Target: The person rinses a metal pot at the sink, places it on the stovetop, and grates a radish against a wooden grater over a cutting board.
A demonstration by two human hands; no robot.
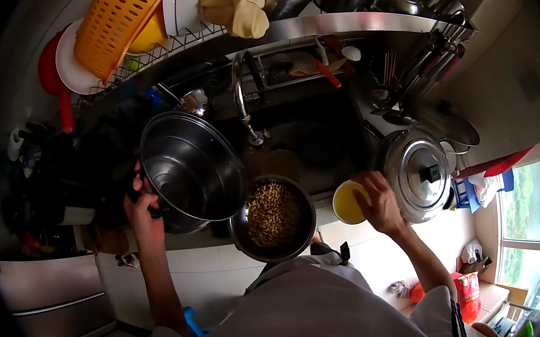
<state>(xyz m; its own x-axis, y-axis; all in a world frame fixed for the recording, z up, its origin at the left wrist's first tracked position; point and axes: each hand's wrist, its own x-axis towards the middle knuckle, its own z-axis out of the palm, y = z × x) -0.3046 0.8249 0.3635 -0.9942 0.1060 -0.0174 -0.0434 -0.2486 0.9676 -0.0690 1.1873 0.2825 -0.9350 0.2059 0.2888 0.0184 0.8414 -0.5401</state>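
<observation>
My left hand [144, 211] is closed on the side handle of a deep metal pot [197, 174], which is tilted so that its inside faces me. The pot's bottom looks bare. Beside it, at the front of the sink, stands a round metal bowl [306, 228] with many small yellowish-brown pieces [272, 215], perhaps grains or beans. Over at the right, my right hand [379, 203] reaches across the rim of a small yellow bowl [348, 206] with a pale edge. Its thumb and fingers are apart; whether they touch the bowl is unclear.
A faucet [241, 96] rises over the dark sink [312, 140]. A pot with a shiny lid [417, 174] stands to the right. Behind are a rack with an orange colander [125, 15], a yellow cloth [235, 0] and hanging utensils [443, 55]. A window [533, 203] is at right.
</observation>
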